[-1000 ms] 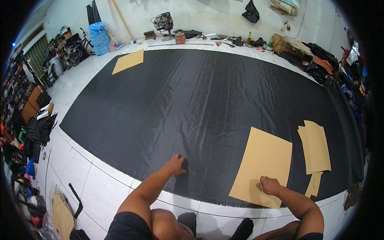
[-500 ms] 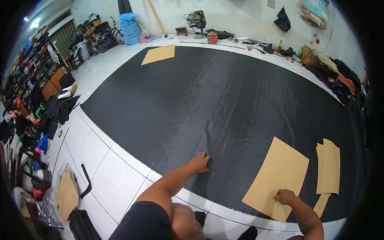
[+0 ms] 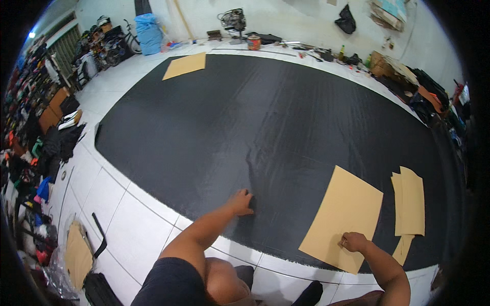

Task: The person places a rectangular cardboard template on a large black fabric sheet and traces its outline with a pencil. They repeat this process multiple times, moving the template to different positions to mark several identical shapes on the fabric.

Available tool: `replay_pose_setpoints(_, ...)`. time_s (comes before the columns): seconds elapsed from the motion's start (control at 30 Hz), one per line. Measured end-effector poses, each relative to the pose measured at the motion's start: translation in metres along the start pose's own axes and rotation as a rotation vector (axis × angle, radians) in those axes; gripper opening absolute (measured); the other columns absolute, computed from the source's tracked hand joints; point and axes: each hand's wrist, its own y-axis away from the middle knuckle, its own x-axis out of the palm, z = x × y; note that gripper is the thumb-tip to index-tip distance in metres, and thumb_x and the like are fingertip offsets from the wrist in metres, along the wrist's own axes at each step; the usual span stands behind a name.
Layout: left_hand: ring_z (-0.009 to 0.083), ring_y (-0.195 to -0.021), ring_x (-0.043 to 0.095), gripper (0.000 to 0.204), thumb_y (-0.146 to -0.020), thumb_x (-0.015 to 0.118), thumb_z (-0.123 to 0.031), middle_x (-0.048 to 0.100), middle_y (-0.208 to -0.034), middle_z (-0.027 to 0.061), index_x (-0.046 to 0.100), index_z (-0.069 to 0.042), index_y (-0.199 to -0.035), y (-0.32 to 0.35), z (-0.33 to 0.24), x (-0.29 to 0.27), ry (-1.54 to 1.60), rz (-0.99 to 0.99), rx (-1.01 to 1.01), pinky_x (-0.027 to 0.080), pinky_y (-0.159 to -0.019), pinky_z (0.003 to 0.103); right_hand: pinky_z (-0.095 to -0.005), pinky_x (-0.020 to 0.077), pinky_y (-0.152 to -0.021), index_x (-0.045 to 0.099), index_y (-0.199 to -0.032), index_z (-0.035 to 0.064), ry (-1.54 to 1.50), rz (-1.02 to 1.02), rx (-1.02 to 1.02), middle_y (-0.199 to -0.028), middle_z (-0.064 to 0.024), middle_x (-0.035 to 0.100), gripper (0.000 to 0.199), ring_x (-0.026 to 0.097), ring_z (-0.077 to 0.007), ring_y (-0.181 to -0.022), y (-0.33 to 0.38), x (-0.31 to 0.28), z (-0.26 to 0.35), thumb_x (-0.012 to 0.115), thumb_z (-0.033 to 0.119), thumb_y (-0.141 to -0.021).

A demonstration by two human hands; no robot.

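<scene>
Covering much of a white tiled floor [image 3: 122, 214], a black cloth [image 3: 173, 127] carries tan pieces. A large tan sheet [image 3: 342, 209] lies at the cloth's near edge, right of centre. The right hand [image 3: 353, 241] is on this sheet, its grip curled in; whether it pinches something small, I cannot tell. Near the cloth's front middle, the left hand [image 3: 241, 202] touches down, grip loosely parted, holding nothing. Overlapping tan pieces [image 3: 411, 201] lie toward the cloth's right end.

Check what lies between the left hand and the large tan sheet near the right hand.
Just the black cloth, in the head view: no other thing shows on it between the left hand and the large tan sheet.
</scene>
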Motion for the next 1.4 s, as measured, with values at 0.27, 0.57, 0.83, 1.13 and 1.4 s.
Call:
replay_pose_setpoints(0.27, 0.0421, -0.148, 0.031, 0.083, -0.084, 0.08, -0.044, 0.031, -0.161, 0.0203, 0.043, -0.01, -0.151, 0.0, -0.004, -0.003, -0.062, 0.019, 0.011, 0.038, -0.118, 0.051, -0.0482, 0.0547, -0.089, 0.067, -0.113, 0.0075, 0.006, -0.039, -0.032, -0.11, -0.0183, 0.072, 0.049, 0.068, -0.0368, -0.106, 0.005, -0.001, 0.003, 0.06, 0.053, -0.096)
replay_pose_setpoints(0.57, 0.0404, -0.148, 0.033, 0.086, -0.083, 0.081, -0.046, 0.032, -0.161, 0.02, 0.043, -0.011, -0.152, 0.006, 0.004, -0.004, -0.055, 0.024, -0.032, 0.038, -0.118, 0.05, -0.0512, 0.0528, -0.096, 0.061, -0.127, 0.0075, -0.036, -0.098, 0.047, -0.124, -0.0211, 0.064, 0.047, 0.065, -0.0399, -0.113, 0.014, 0.009, 0.024, 0.058, 0.045, -0.098)
replay_pose_setpoints(0.83, 0.041, -0.146, 0.036, 0.088, -0.083, 0.081, -0.046, 0.035, -0.159, 0.0227, 0.042, -0.009, -0.152, -0.005, -0.005, -0.013, 0.085, 0.084, -0.031, 0.037, -0.119, 0.048, -0.0516, 0.0441, -0.111, 0.032, -0.156, 0.0133, -0.136, -0.124, -0.003, -0.158, -0.0292, 0.033, 0.065, 0.044, -0.0451, -0.14, 0.024, 0.052, 0.04, 0.053, 0.041, -0.102)
replay_pose_setpoints(1.13, 0.0413, -0.137, 0.047, 0.087, -0.083, 0.081, -0.044, 0.042, -0.151, 0.0228, 0.042, -0.008, -0.152, 0.005, -0.005, -0.009, 0.018, 0.021, -0.042, 0.044, -0.113, 0.048, -0.0565, 0.0456, -0.11, 0.032, -0.158, 0.015, -0.131, -0.059, -0.067, -0.164, -0.0266, 0.022, 0.065, 0.037, -0.0472, -0.143, 0.015, 0.042, 0.068, 0.056, 0.035, -0.101)
replay_pose_setpoints(1.4, 0.039, -0.133, 0.051, 0.085, -0.084, 0.079, -0.05, 0.046, -0.146, 0.0227, 0.046, -0.007, -0.149, 0.005, -0.018, -0.025, -0.014, -0.086, -0.096, 0.046, -0.109, 0.047, -0.0537, 0.0508, -0.104, 0.034, -0.157, 0.0131, -0.032, -0.144, -0.108, -0.162, -0.0275, 0.028, 0.067, 0.04, -0.0465, -0.142, -0.02, 0.013, 0.079, 0.06, 0.035, -0.099)
